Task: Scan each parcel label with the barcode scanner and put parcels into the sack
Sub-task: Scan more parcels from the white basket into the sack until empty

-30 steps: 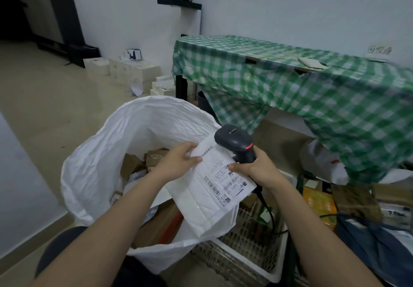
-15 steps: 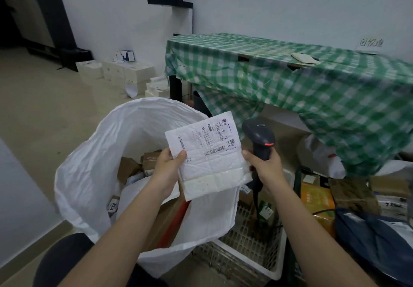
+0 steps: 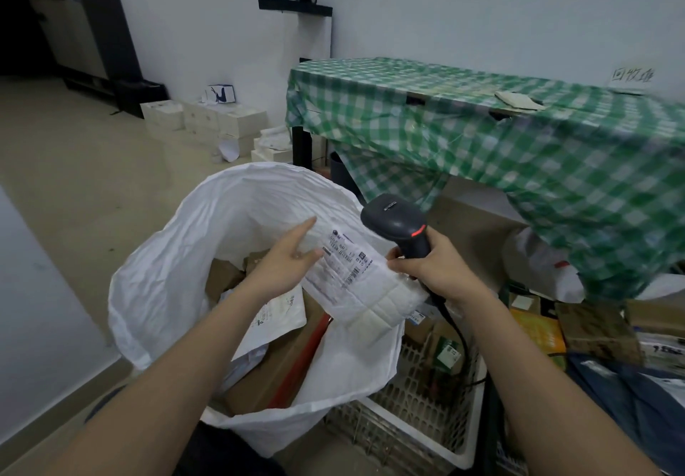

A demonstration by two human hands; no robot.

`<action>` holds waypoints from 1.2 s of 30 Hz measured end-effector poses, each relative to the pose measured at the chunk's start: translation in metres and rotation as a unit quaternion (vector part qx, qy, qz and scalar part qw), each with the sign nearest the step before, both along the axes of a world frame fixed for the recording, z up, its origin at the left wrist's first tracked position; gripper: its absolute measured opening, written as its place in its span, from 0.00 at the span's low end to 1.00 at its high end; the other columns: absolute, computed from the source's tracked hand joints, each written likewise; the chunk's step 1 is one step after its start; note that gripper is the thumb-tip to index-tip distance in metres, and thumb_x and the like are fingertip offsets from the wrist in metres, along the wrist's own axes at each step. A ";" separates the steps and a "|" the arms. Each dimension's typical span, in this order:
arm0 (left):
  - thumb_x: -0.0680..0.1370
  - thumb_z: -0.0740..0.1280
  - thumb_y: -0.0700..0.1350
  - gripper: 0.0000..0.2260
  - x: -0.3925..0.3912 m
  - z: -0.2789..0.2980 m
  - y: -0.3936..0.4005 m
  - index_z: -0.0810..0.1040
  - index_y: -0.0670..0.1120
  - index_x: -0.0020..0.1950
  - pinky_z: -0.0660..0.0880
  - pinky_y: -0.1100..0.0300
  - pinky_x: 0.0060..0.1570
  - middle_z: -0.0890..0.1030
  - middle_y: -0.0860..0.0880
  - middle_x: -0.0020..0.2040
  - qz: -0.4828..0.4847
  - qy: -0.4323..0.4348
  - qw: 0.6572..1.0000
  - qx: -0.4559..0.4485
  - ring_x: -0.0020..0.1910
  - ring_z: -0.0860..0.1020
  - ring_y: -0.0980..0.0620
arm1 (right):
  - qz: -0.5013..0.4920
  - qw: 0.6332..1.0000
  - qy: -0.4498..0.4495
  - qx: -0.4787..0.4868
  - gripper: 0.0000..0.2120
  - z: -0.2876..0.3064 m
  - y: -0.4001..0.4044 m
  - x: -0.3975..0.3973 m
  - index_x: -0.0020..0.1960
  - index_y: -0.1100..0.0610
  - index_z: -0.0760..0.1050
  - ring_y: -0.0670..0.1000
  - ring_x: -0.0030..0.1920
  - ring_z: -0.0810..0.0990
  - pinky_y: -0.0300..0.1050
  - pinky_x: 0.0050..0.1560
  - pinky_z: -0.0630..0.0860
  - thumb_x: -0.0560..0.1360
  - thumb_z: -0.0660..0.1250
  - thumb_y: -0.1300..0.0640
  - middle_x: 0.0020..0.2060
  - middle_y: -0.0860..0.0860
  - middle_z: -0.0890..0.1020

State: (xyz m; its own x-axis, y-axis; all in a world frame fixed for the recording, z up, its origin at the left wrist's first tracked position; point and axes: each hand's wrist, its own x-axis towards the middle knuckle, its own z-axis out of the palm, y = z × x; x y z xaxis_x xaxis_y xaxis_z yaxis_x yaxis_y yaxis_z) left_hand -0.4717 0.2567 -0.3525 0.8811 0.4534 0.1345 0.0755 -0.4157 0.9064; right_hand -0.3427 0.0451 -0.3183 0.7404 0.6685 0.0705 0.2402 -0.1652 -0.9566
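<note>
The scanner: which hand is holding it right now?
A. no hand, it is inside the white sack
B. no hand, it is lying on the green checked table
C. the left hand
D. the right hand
D: the right hand is wrapped round the handle of the black scanner, while the left hand reaches with straight fingers toward the white parcel over the sack.

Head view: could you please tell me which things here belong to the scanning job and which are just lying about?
Job: white parcel, barcode scanner, sack, left hand, right hand.
Lying about: checked tablecloth, white boxes, white crate.
</note>
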 end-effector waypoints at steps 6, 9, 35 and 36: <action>0.74 0.71 0.36 0.14 0.005 0.014 0.013 0.80 0.53 0.53 0.78 0.43 0.54 0.84 0.48 0.51 -0.062 0.090 0.994 0.030 0.50 0.83 0.49 | 0.008 0.999 -0.035 -0.026 0.20 0.013 0.007 0.011 0.52 0.55 0.75 0.43 0.36 0.81 0.38 0.44 0.77 0.67 0.73 0.73 0.37 0.49 0.83; 0.72 0.74 0.35 0.15 -0.002 0.014 0.009 0.79 0.49 0.55 0.79 0.51 0.53 0.84 0.47 0.50 -0.069 0.094 0.993 0.005 0.49 0.83 0.50 | 0.015 0.997 -0.057 -0.046 0.20 0.020 0.011 0.018 0.51 0.53 0.75 0.41 0.37 0.82 0.39 0.45 0.75 0.68 0.74 0.72 0.37 0.48 0.83; 0.75 0.71 0.40 0.11 -0.003 0.009 0.016 0.78 0.45 0.57 0.79 0.50 0.54 0.84 0.49 0.51 0.218 -0.088 0.952 -0.195 0.47 0.83 0.50 | -0.039 0.998 -0.021 -0.055 0.04 0.000 0.030 -0.048 0.44 0.57 0.77 0.50 0.32 0.84 0.38 0.31 0.72 0.74 0.69 0.57 0.34 0.55 0.84; 0.75 0.71 0.40 0.11 -0.003 0.010 0.016 0.78 0.45 0.57 0.79 0.49 0.54 0.84 0.49 0.51 0.215 -0.089 0.953 -0.192 0.47 0.83 0.50 | -0.034 0.997 -0.022 -0.059 0.04 0.000 0.030 -0.049 0.44 0.58 0.77 0.50 0.32 0.84 0.37 0.30 0.72 0.74 0.69 0.57 0.34 0.55 0.84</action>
State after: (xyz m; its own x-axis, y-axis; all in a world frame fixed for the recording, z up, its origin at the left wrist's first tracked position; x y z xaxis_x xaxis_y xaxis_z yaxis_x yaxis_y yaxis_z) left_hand -0.4749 0.2727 -0.3429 0.5807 0.8140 0.0158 -0.0055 -0.0155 0.9999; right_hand -0.3916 0.0750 -0.3180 0.7820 0.6227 0.0271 0.2658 -0.2938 -0.9182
